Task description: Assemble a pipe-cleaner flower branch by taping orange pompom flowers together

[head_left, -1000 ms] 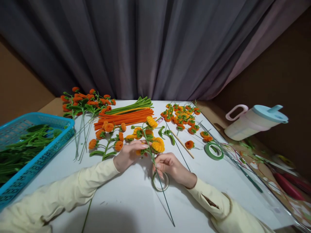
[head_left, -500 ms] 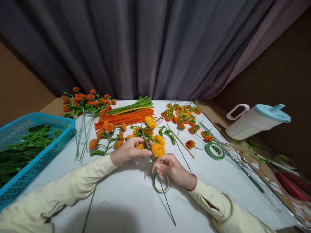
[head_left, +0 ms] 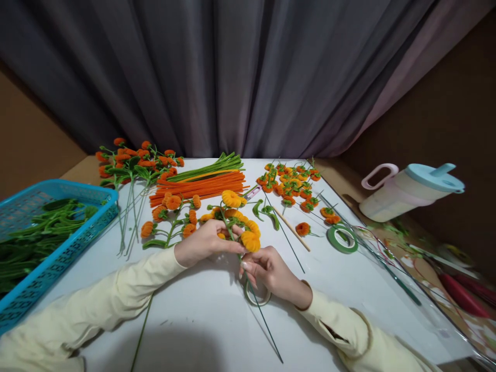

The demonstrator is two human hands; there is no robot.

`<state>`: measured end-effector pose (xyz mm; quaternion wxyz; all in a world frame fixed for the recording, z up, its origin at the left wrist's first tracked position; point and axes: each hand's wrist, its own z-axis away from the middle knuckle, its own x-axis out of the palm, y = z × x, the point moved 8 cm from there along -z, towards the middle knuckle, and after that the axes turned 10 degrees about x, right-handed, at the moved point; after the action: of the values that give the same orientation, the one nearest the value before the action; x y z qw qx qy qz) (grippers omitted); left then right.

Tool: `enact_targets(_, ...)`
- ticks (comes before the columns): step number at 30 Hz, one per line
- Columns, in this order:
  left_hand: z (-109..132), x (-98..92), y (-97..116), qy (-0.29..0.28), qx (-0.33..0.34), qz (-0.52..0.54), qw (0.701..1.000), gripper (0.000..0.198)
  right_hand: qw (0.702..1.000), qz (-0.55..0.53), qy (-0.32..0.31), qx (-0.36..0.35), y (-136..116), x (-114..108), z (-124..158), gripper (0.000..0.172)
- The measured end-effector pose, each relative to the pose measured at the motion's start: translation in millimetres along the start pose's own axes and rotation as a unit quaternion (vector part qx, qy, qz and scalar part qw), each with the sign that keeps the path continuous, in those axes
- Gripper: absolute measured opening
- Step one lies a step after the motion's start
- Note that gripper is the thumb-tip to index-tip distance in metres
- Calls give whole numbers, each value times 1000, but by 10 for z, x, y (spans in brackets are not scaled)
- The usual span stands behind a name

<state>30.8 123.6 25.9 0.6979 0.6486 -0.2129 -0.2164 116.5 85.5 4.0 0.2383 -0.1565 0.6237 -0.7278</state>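
Note:
Yellow-orange fuzzy blooms cluster on a flower stem (head_left: 265, 321), its long thin green end slanting down toward me. My left hand (head_left: 211, 240) pinches this stem just beneath the blooms (head_left: 250, 241). Lower on the same stem, the fingertips of my right hand (head_left: 267, 271) are closed, beside a roll of tape (head_left: 258, 298) that is partly hidden behind them. Left of my left hand lies a branch of orange pompom flowers (head_left: 170, 222) with green leaves. A few loose green leaf pieces (head_left: 267, 211) rest beyond my right hand.
A blue basket (head_left: 112, 199) of green leaves stands at left. Orange pipe cleaners (head_left: 199, 187) and finished orange flowers (head_left: 132, 155) lie at the back. Small flower heads (head_left: 290, 186), a wooden stick (head_left: 290, 229), green tape (head_left: 342, 239) and a tumbler (head_left: 403, 194) are to the right.
The flower stem has turned slightly, its top blooms tipping left and its lower end shifting a little right. Both hands keep their hold, the right a touch lower along the stem.

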Motion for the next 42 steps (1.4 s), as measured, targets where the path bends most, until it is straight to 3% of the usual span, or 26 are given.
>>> enact_targets(6, -16, -20, -92, -45, -49, 83, 994, 26, 999, -32, -6, 20, 34, -35, -13, 40)
enact_targets(9, -15, -65, -88, -38, -71, 104, 991, 20, 999, -45, -9, 8, 34, -48, -15, 39)
enact_targets(12, -22, -180, 16, -17, -66, -8, 998, 25, 998, -52, -13, 11, 48, -47, -10, 38)
enact_targets(14, -4, -207, 108, -47, -67, -122, 989, 33, 998, -55, -21, 16, 51, -35, -3, 37)
enact_targets(18, 122, -173, 275, -106, -54, -304, 945, 37, 998, -57, -29, 18, 41, -17, 6, 35)
enact_targets(20, 204, -162, 426, -58, 10, -387, 920, 32, 998, -55, -32, 18, 44, -8, 5, 35)
enact_targets(23, 397, -80, 723, 63, 163, -527, 832, 28, 997, -56, -39, 18, 62, 7, 2, 34)
enact_targets(25, 500, 61, 774, 74, 228, -573, 784, 26, 997, -57, -41, 20, 75, 13, 2, 34)
enact_targets(27, 530, 172, 741, 57, 252, -595, 762, 24, 997, -55, -41, 20, 77, 20, 4, 34)
enact_targets(32, 485, 326, 664, 11, 281, -582, 763, 23, 998, -45, -47, 2, 35, 46, 4, 37)
enact_targets(36, 462, 366, 629, -7, 300, -548, 781, 24, 998, -51, -47, -5, 20, 54, -6, 39)
enact_targets(42, 434, 241, 582, 50, 260, -553, 790, 24, 998, -53, -20, 7, 21, 31, -2, 38)
